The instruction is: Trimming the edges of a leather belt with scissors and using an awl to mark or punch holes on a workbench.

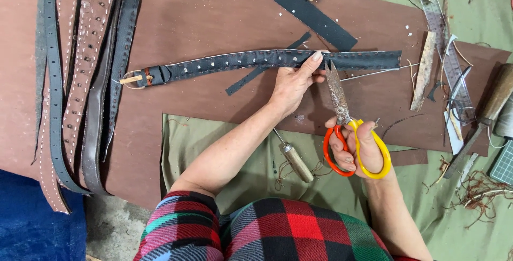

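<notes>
Your left hand (291, 87) pinches the dark stitched belt (256, 60), thumb and fingers closed over its upper edge a little short of its cut end, pressing it against the brown board (203, 9). The belt lies flat and nearly level across the board, its buckle end with a tan keeper far out on the opposite side from the cut end. Your right hand (358, 146) is closed through the loops of the scissors (342, 122), one loop orange and the other yellow, with the worn blades together, or nearly so, and pointing up to the belt's lower edge just beside your left fingertips. Below the belt, near your left forearm, a wooden-handled awl (294, 159) rests on the green cloth (181, 143). Above the belt lies a black rectangular strip (315, 17), angled across the board. Well beyond the buckle end, a bundle of belts (80, 79) in brown, grey and black runs down the board. Past the cut end, a clear ruler (443, 36) lies among leather trimmings.
</notes>
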